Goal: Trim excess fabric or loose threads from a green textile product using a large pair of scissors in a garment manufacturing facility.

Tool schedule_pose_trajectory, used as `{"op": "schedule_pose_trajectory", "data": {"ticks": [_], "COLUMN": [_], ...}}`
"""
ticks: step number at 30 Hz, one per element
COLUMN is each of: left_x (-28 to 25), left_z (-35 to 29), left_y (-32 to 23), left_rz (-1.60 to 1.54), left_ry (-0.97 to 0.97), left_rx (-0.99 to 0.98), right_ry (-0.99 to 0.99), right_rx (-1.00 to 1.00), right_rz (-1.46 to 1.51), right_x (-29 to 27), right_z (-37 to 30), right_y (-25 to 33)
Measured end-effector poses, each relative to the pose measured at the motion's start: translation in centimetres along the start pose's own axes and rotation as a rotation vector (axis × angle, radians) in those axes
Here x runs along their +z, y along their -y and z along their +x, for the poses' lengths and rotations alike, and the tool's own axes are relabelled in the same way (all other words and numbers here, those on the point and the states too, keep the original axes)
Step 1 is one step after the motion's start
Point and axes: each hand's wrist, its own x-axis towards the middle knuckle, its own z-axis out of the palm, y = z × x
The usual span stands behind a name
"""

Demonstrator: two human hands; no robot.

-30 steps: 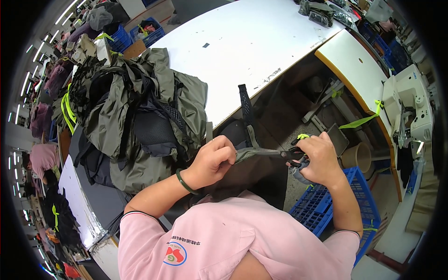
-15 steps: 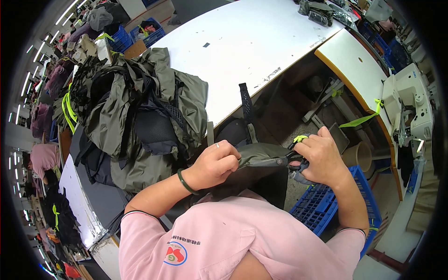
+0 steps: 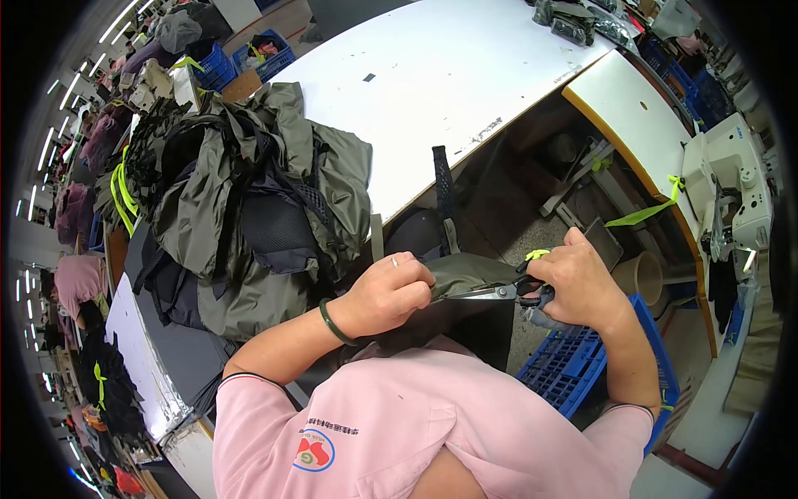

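The left hand (image 3: 386,291) is pinched, fingertips pressed together on the near-left end of the olive cloth (image 3: 475,269). The right hand (image 3: 583,284) is curled around the handles of the scissors (image 3: 502,293); the exact finger placement inside the loops cannot be told. The scissors lie roughly level between the two hands, blades directed at the left hand and set along the lower edge of the cloth. The cloth is located in front of the chest, near the table (image 3: 449,79). A black strap (image 3: 444,183) extends upward beyond it. An olive-and-black pile (image 3: 278,220) rests on the left. A blue crate (image 3: 565,370) is positioned below the right hand, near a round bin (image 3: 640,279).
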Motion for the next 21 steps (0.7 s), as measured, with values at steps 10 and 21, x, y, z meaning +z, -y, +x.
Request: {"op": "schedule_pose_trajectory", "data": {"ticks": [10, 21], "left_x": [0.0, 0.1], "left_z": [-0.2, 0.4], "left_y": [-0.3, 0.7], "left_rz": [-0.315, -1.359], "left_ry": [-0.016, 0.114], "left_rx": [-0.32, -1.056], "right_ry": [-0.105, -0.031], "right_rx": [0.232, 0.3], "right_rz": [0.211, 1.176], "right_x": [0.0, 5.8], "right_z": [-0.1, 2.9], "right_y": [0.3, 2.5]}}
